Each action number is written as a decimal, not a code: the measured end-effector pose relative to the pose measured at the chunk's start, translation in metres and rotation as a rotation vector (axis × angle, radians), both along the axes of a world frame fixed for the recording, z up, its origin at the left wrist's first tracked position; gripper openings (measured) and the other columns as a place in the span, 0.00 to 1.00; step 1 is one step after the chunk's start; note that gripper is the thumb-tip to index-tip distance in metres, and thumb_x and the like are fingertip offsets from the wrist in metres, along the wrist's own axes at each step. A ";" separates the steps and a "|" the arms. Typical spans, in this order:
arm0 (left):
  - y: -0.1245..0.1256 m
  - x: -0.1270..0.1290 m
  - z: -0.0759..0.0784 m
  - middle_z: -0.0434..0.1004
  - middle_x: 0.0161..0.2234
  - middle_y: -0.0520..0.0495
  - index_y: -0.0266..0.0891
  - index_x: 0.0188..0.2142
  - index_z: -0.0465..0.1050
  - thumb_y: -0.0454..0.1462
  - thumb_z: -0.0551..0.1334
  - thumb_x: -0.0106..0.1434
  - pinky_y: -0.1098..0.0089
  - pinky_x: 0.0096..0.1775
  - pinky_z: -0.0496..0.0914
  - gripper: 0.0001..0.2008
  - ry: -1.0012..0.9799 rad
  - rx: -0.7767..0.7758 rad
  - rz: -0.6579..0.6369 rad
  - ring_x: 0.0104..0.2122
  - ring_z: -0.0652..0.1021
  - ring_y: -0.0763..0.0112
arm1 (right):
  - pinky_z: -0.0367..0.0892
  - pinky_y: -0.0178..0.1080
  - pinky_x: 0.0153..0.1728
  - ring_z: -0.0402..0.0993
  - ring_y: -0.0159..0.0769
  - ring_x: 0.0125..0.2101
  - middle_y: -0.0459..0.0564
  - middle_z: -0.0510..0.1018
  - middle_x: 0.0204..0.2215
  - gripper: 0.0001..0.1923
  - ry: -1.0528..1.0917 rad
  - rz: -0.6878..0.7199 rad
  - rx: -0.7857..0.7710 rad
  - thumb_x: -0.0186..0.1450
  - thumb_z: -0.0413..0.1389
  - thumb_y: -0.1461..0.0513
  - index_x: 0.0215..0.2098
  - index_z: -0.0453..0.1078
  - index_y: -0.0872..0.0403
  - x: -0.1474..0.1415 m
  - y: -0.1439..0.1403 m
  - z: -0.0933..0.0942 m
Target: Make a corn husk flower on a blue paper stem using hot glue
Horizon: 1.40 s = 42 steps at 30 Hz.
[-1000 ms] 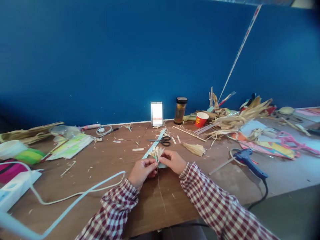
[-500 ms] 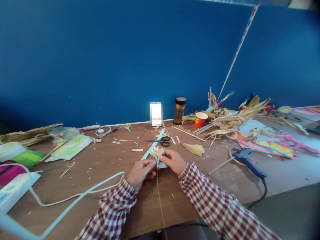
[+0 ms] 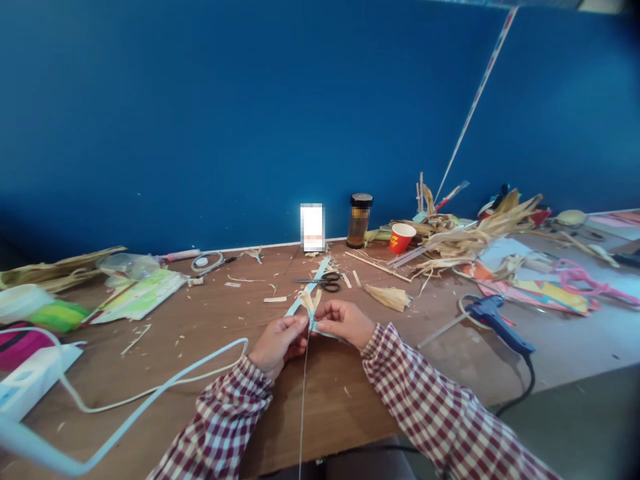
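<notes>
Blue wall point(image 3: 225, 133) fills the view beyond our brown tabletop point(image 3: 350, 400), which is littered with pale scraps. Near the front edge, our left hand point(image 3: 281, 343) pinches the base of a small bundle point(image 3: 311, 303), thumb and forefinger drawn narrow on it. The bundle's pale tips point away from us and fan apart. Our right hand point(image 3: 347, 325) sits against its other side, fingers curled and close together; we cannot tell whether they grip the bundle or only steady it.

From the base, a thin thread point(image 3: 303, 400) runs down toward us and past the tabletop's edge. A light blue strip point(image 3: 294, 305) reaches from beneath the scissors point(image 3: 330, 282) to behind the bundle. Similar blue shows under our right fingers, but we cannot tell whether it is the same piece.

To the right lie a loose husk point(image 3: 386, 298) and a glue gun point(image 3: 495, 320); a red cup point(image 3: 401, 240) and a jar point(image 3: 359, 223) stand farther back.

We judge the step in hand to be close finger work at the gathered base, perhaps binding it. Such work would call for a firm left pinch, so the tips do not splay, light right fingertips, and the thread held clear of the strip.
</notes>
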State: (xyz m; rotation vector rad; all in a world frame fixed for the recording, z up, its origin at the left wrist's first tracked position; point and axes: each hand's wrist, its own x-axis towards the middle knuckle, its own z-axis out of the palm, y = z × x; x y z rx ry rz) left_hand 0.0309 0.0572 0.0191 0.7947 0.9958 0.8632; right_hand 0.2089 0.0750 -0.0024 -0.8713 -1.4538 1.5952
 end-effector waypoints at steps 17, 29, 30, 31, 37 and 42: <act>0.001 0.002 -0.001 0.68 0.18 0.56 0.33 0.32 0.73 0.39 0.70 0.46 0.82 0.18 0.66 0.15 0.050 -0.001 -0.017 0.15 0.68 0.84 | 0.65 0.35 0.31 0.70 0.29 0.27 0.44 0.73 0.25 0.19 -0.059 -0.002 0.051 0.50 0.63 0.56 0.37 0.68 0.56 0.000 -0.002 0.008; 0.001 -0.001 -0.004 0.75 0.24 0.49 0.33 0.33 0.73 0.37 0.68 0.50 0.82 0.19 0.68 0.12 0.050 -0.003 -0.035 0.16 0.70 0.84 | 0.63 0.33 0.28 0.66 0.26 0.24 0.43 0.70 0.23 0.18 -0.082 -0.044 0.063 0.50 0.63 0.57 0.36 0.70 0.57 0.001 -0.001 0.009; 0.001 -0.001 -0.003 0.75 0.24 0.49 0.33 0.33 0.73 0.36 0.68 0.50 0.82 0.19 0.68 0.11 0.048 -0.004 -0.033 0.17 0.70 0.84 | 0.63 0.33 0.28 0.66 0.26 0.24 0.43 0.70 0.23 0.18 -0.079 -0.052 0.064 0.49 0.63 0.57 0.36 0.69 0.57 0.001 0.000 0.009; 0.001 -0.001 -0.003 0.75 0.25 0.49 0.33 0.33 0.73 0.36 0.67 0.51 0.82 0.19 0.68 0.10 0.048 -0.005 -0.031 0.17 0.70 0.84 | 0.63 0.33 0.28 0.66 0.27 0.24 0.43 0.70 0.23 0.18 -0.076 -0.059 0.067 0.50 0.63 0.58 0.36 0.69 0.57 0.002 0.000 0.009; 0.002 0.001 -0.002 0.75 0.24 0.49 0.33 0.33 0.74 0.36 0.67 0.51 0.82 0.19 0.68 0.10 0.051 -0.020 -0.010 0.16 0.70 0.83 | 0.64 0.34 0.31 0.66 0.28 0.25 0.43 0.70 0.24 0.15 -0.109 -0.091 0.113 0.51 0.61 0.60 0.36 0.70 0.57 0.004 0.001 0.009; 0.000 0.001 -0.001 0.73 0.21 0.52 0.34 0.32 0.74 0.37 0.68 0.49 0.82 0.18 0.68 0.11 0.054 -0.013 -0.005 0.16 0.70 0.83 | 0.64 0.35 0.32 0.67 0.28 0.26 0.44 0.70 0.25 0.14 -0.141 -0.104 0.148 0.52 0.60 0.61 0.37 0.70 0.57 0.005 0.001 0.009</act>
